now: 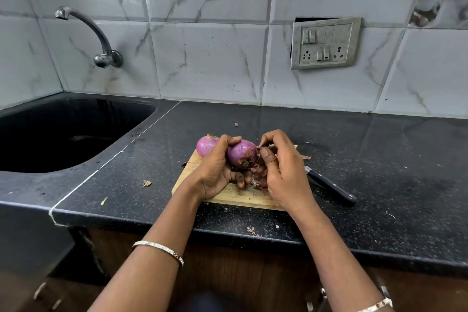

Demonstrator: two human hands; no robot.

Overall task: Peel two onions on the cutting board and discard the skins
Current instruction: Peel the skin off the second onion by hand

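My left hand [215, 167] grips a purple onion [242, 153] just above the wooden cutting board [190, 175], root end toward me. My right hand [283, 172] pinches a strip of papery skin [260, 147] at the onion's right side. More loose skin [259, 180] is bunched under my right palm on the board. A second purple onion [206, 145] lies on the board's far left corner, partly hidden behind my left hand.
A black-handled knife [331, 186] lies on the black counter [379, 159] right of the board. Skin scraps [305, 157] lie behind my right hand, with bits [147, 183] near the counter's front. A black sink [63, 134] and tap [101, 40] are at the left.
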